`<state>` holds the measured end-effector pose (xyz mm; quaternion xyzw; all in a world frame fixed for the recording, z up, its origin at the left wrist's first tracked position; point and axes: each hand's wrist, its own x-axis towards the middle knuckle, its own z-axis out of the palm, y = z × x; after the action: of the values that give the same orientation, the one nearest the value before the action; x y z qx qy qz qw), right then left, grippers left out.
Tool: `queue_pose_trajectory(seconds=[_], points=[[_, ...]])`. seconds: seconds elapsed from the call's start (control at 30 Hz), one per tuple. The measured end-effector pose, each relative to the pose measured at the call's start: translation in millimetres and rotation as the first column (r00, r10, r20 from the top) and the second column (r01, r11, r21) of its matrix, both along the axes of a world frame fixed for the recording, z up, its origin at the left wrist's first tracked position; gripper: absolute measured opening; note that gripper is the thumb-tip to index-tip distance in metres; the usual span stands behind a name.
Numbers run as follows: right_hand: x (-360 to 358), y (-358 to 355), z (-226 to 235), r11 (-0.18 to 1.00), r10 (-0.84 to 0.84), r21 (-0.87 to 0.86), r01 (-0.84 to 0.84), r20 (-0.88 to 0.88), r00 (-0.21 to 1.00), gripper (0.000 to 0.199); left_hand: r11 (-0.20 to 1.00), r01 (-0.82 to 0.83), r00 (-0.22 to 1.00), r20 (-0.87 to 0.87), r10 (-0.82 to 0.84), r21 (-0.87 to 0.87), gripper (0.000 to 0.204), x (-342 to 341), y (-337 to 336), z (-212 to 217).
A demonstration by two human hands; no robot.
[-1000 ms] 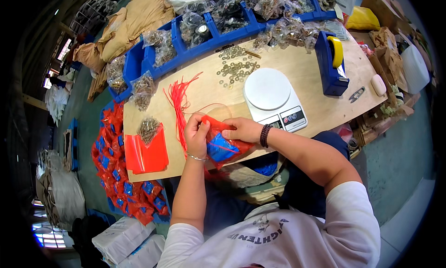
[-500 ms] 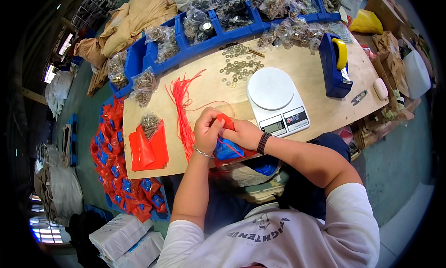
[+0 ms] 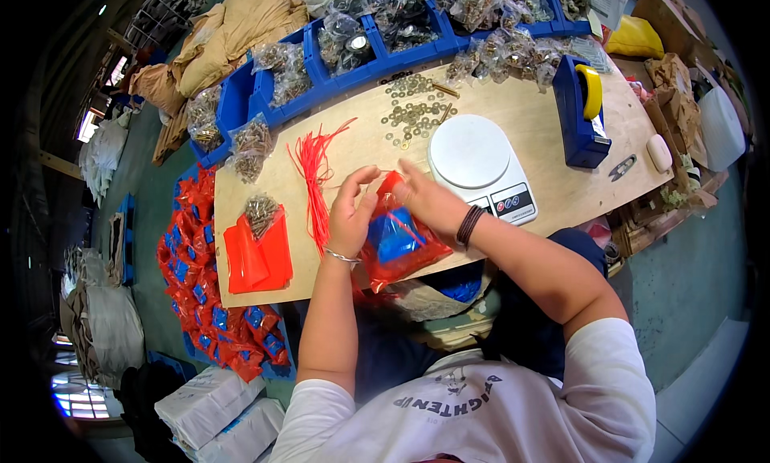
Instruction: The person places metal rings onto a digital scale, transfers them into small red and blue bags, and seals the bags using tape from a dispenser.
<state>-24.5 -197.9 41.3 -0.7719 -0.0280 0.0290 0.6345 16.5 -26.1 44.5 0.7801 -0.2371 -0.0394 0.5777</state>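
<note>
A red plastic bag [image 3: 421, 253] with a blue packet [image 3: 395, 237] inside stands at the table's near edge, its gathered neck pointing up between my hands. My right hand [image 3: 429, 205] closes at the bag's neck, thumb against the red plastic. My left hand [image 3: 351, 214] is curved beside the bag's left side, thumb and forefinger apart. Whether a thin tie runs between the hands is too small to tell. A bundle of red ties [image 3: 313, 174] lies just beyond my left hand. The white digital scale [image 3: 469, 152] sits next to my right hand, which partly covers its display.
Flat red bags [image 3: 255, 254] lie at left under a bag of screws [image 3: 261, 213]. Washers [image 3: 413, 118] are scattered behind. Blue bins [image 3: 337, 71] line the back. A blue tape dispenser [image 3: 573, 118] stands right. Filled red bags [image 3: 200, 278] are piled left of the table.
My hands were close together at the bag's neck and have moved apart. The bag has risen into fuller view, and the left fingers have opened.
</note>
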Motion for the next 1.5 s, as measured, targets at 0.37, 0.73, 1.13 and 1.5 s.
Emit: queue_pose_trajectory(seconds=[0.37, 0.73, 1.13, 1.5], points=[[11, -24, 0, 0.999, -0.02, 0.036, 0.019, 0.05, 0.999, 0.043, 0.872, -0.105, 0.879, 0.455, -0.145, 0.478, 0.014, 2, -7, 1], [-3, -10, 1, 0.843, 0.405, -0.531, -0.091, 0.514, 0.756, 0.029, 0.974, -0.056, 0.958, 0.288, -0.01, 0.22, 0.009, -10, 1, 16], [-10, -10, 10, 0.787, 0.398, -0.617, 0.013, 0.524, 0.753, 0.049, 0.87, -0.184, 0.934, 0.356, 0.01, 0.458, 0.011, -6, 17, 22], [-9, -10, 14, 0.774, 0.44, -0.629, -0.077, 0.446, 0.779, 0.054, 0.958, -0.28, 0.957, -0.099, 0.274, -0.054, 0.012, 21, 43, 4]])
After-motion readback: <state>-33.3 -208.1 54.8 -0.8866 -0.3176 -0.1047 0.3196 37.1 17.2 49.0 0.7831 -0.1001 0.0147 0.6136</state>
